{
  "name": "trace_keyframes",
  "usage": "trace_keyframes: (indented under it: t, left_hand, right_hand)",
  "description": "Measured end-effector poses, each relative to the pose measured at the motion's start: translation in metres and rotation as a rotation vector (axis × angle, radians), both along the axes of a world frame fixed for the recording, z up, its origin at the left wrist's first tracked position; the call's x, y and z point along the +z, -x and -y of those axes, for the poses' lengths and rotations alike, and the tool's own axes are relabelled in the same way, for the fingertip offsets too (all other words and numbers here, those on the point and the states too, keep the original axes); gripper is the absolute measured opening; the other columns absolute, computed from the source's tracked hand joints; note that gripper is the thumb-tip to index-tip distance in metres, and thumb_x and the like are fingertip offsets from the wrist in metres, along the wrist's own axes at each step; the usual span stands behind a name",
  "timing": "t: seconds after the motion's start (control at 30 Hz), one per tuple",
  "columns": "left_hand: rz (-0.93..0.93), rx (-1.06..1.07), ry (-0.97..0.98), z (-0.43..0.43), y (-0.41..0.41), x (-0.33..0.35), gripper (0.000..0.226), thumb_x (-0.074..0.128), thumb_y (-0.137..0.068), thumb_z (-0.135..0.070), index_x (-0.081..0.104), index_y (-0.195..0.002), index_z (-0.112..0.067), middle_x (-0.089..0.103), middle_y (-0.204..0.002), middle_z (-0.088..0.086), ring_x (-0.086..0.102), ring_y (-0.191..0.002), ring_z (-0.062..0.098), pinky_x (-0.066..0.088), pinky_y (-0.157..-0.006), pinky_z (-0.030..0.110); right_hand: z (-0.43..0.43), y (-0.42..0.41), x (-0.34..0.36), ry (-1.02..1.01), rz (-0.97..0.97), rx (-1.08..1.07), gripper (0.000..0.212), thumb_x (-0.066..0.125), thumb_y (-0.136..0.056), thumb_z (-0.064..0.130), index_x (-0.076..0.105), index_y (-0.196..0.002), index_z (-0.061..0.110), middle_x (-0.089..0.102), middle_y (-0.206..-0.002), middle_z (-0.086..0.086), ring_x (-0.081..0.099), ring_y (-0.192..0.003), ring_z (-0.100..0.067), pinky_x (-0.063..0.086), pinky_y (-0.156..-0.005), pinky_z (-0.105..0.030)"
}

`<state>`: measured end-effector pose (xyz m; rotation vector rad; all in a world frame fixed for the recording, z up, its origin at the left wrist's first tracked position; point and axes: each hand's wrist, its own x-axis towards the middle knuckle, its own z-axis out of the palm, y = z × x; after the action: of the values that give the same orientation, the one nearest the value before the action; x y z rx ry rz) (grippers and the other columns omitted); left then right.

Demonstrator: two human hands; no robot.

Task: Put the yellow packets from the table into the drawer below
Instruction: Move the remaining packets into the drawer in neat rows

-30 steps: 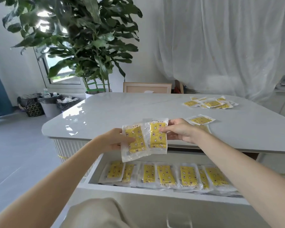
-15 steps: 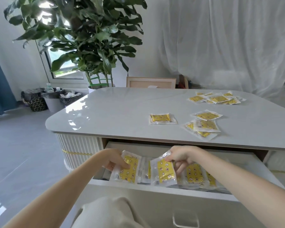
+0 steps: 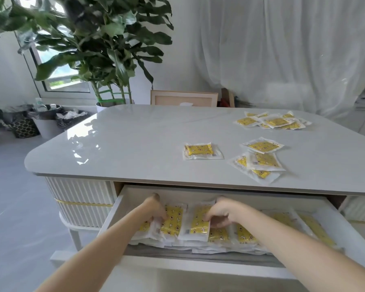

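Both hands are inside the open white drawer [image 3: 333, 216] under the grey table [image 3: 135, 144]. My left hand [image 3: 154, 208] rests on a yellow packet [image 3: 172, 221] lying on the row of packets at the drawer's left. My right hand [image 3: 221, 212] presses a second yellow packet [image 3: 198, 225] beside it. On the table lie a single packet [image 3: 200, 150], a small overlapping group of packets [image 3: 259, 161] at the right and a pile of packets [image 3: 272, 121] at the far right.
A large potted plant [image 3: 105, 49] stands behind the table's far left corner. Bins and bags [image 3: 40, 121] sit on the floor at the left. A wooden frame [image 3: 183, 98] and white curtains are behind the table. More packets [image 3: 244, 234] fill the drawer's right.
Both hands carried two packets from above the table edge down into the drawer and now lay them on the row there. The camera tilted downward.
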<state>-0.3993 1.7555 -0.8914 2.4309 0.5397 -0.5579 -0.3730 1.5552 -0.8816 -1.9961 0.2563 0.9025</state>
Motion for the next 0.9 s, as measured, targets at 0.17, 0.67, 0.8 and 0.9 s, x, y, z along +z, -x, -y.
trace_keyframes:
  t: [0.17, 0.67, 0.8, 0.9]
  left_hand:
    - [0.205, -0.183, -0.443, 0.008, 0.012, -0.005, 0.095, 0.076, -0.074, -0.037, 0.02, -0.143, -0.002, 0.038, -0.137, 0.011, 0.043, -0.126, 0.026, 0.046, -0.092, 0.034]
    - [0.176, -0.649, -0.278, 0.008, 0.026, -0.012, 0.062, 0.067, -0.084, -0.024, 0.043, -0.141, -0.026, 0.039, -0.139, 0.004, 0.046, -0.123, 0.023, 0.045, -0.1, 0.032]
    - [0.184, -0.631, -0.285, 0.009, 0.028, -0.012, 0.061, 0.066, -0.083, -0.021, 0.045, -0.14, -0.027, 0.041, -0.139, 0.002, 0.048, -0.122, 0.021, 0.047, -0.099, 0.033]
    - [0.193, -0.6, -0.286, 0.01, 0.031, -0.008, 0.057, 0.061, -0.085, -0.02, 0.045, -0.139, -0.029, 0.042, -0.142, -0.001, 0.048, -0.125, 0.019, 0.047, -0.098, 0.035]
  right_hand:
    - [0.001, -0.004, -0.013, 0.212, 0.275, -0.031, 0.052, 0.08, -0.071, -0.001, 0.047, -0.111, 0.004, 0.057, -0.106, -0.011, 0.066, -0.088, -0.022, 0.06, -0.07, -0.032]
    - [0.008, 0.018, -0.018, 0.533, 0.597, 0.813, 0.085, 0.083, -0.07, 0.034, 0.041, -0.143, 0.022, 0.042, -0.136, -0.005, 0.042, -0.126, -0.025, 0.038, -0.106, -0.036]
    - [0.008, 0.023, -0.015, 0.566, 0.667, 0.837, 0.075, 0.077, -0.077, 0.03, 0.042, -0.143, 0.021, 0.044, -0.14, -0.004, 0.043, -0.128, -0.024, 0.038, -0.105, -0.035]
    - [0.005, 0.027, -0.007, 0.68, 0.736, 0.882, 0.064, 0.072, -0.082, 0.031, 0.046, -0.14, 0.026, 0.047, -0.14, -0.002, 0.047, -0.127, -0.024, 0.045, -0.098, -0.04]
